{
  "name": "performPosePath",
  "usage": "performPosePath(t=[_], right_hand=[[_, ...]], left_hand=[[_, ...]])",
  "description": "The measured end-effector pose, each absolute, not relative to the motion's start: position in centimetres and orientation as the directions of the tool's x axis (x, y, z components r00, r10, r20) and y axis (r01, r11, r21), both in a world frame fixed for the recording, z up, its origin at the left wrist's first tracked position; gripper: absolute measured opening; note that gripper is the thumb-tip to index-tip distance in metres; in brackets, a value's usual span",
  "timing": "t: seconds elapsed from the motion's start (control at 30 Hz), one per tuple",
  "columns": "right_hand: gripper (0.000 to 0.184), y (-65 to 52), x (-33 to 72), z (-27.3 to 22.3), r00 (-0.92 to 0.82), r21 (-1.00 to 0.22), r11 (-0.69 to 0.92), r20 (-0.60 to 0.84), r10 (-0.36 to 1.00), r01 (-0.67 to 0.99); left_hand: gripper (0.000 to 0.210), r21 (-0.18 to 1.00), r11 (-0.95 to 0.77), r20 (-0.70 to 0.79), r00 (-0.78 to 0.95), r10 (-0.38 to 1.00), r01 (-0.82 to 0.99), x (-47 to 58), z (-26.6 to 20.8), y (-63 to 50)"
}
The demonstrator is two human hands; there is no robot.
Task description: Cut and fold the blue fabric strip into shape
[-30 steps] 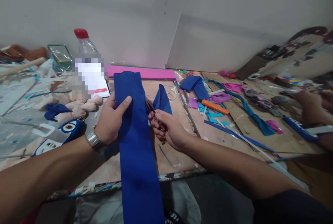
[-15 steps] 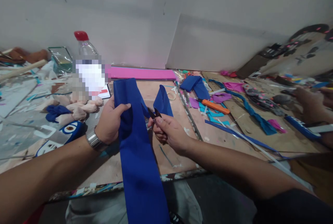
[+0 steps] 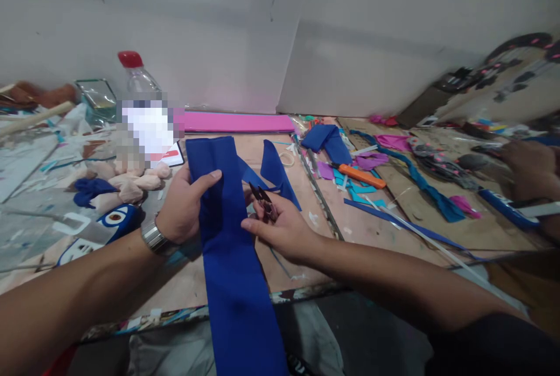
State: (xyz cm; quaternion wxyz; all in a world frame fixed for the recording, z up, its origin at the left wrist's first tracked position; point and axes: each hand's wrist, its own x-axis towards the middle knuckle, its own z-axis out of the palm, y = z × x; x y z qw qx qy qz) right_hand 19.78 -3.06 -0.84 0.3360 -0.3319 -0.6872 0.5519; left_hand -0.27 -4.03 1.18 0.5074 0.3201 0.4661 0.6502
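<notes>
The left hand (image 3: pixel 181 207) pinches the long blue strip (image 3: pixel 236 283) under its thumb above the table (image 3: pixel 179 288), probably to keep it flat, while the right hand (image 3: pixel 286 230) is curled around dark snips (image 3: pixel 262 196) beside the strip's edge.

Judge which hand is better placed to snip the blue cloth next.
Probably the right hand: it holds the scissors beside the blue cloth, while the left hand is occupied gripping that cloth.
</notes>
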Motion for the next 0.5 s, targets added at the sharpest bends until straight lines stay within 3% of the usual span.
performPosePath(t=[0.1, 0.3, 0.5], right_hand=[[0.043, -3.1, 19.7, -0.9, -0.583, -0.975, 0.192, 0.089, 0.807, 0.116], [0.023, -2.8, 20.0, -0.8, -0.645, -0.882, 0.422, 0.200, 0.737, 0.209], [0.015, -2.5, 20.5, -0.3, -0.677, -0.780, 0.593, 0.326, 0.660, 0.203]], left_hand=[[0.045, 0.952, -0.049, -0.043, -0.289, 0.956, -0.301, -0.3, 1.2, -4.0], [0.050, 0.925, -0.276, 0.188, -0.317, 0.930, -0.261, -0.8, 1.2, -3.3], [0.054, 0.917, -0.330, 0.241, -0.345, 0.907, -0.226, -1.5, 0.3, -2.7]])
